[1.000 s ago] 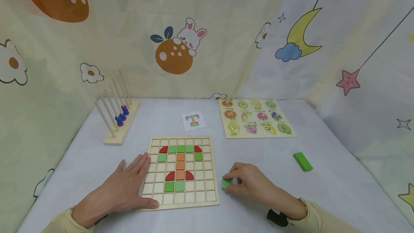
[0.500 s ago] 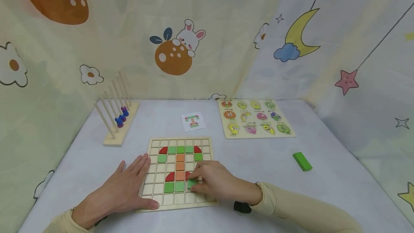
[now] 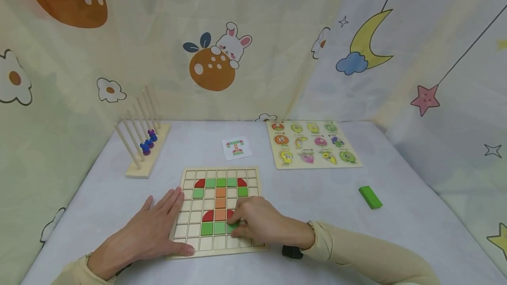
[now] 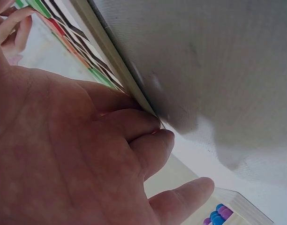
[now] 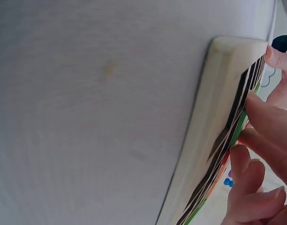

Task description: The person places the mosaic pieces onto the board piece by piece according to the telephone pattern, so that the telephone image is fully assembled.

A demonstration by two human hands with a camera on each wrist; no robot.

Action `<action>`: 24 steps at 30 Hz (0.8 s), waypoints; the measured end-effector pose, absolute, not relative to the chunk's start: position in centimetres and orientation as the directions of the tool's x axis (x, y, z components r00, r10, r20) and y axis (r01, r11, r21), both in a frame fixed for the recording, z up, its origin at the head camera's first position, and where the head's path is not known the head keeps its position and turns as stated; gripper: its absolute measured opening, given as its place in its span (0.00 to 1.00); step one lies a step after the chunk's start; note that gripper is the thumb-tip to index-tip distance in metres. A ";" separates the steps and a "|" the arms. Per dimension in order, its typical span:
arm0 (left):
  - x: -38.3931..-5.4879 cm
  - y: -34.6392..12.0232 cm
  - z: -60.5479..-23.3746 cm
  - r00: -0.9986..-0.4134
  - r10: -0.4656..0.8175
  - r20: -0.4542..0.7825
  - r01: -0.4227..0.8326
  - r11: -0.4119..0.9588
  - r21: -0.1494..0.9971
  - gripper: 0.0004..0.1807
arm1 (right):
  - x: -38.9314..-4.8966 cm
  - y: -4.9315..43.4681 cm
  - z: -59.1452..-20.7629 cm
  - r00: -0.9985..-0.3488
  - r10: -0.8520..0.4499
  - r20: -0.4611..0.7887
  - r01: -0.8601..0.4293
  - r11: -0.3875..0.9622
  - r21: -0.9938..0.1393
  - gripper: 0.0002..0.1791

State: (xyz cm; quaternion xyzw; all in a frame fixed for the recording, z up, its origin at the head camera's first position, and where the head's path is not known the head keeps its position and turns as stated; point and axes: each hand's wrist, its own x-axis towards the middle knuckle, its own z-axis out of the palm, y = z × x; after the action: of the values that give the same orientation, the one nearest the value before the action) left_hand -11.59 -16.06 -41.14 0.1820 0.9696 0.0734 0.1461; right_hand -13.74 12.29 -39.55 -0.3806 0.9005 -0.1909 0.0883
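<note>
A wooden grid board [image 3: 206, 244] lies at the front of the table, with red quarter-round, green and orange square tiles set in its cells. My left hand [image 3: 148, 232] rests on the board's left edge, fingers straight, thumb over the near left corner. In the left wrist view its fingertips [image 4: 155, 140] lie at the board's side. My right hand [image 3: 261, 221] pinches a green square tile [image 3: 231, 228] between thumb and fingers, down at a cell beside a light green tile [image 3: 219, 228]. That hand partly hides the tile and a red piece [image 3: 230, 214] behind it.
A small pattern card [image 3: 236, 148] lies behind the board. At the back right is a fruit puzzle board [image 3: 314, 144]; at the back left, a peg stand [image 3: 148, 157] with blue and purple beads [image 3: 146, 146]. A green block [image 3: 370, 197] lies on the right.
My right hand has moved left from beside the board onto it, carrying the green tile, then lowered the tile at a front cell. The left hand has stayed put.
</note>
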 end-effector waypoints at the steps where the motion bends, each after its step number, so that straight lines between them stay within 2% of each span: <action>1: -11.6 -16.1 -41.1 -0.891 0.375 -0.255 0.332 0.923 0.196 0.80 | -13.7 12.3 -39.6 -0.693 -0.720 -0.013 -0.655 0.637 -0.406 0.14; 11: -11.5 -16.0 -41.2 -0.893 0.375 -0.249 0.332 0.923 0.196 0.80 | -13.7 12.3 -39.7 -0.684 -0.729 -0.022 -0.669 0.639 -0.379 0.14; 24: -11.5 -16.1 -41.3 -0.892 0.379 -0.246 0.334 0.920 0.205 0.80 | -13.7 12.3 -39.9 -0.688 -0.725 -0.024 -0.657 0.637 -0.403 0.14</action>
State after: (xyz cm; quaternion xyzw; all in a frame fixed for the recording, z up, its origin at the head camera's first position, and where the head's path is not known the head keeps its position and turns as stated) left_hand -11.47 -16.10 -41.27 0.1837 0.9695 0.0789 0.1416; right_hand -13.75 12.32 -39.87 -0.3842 0.8999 -0.1847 0.0921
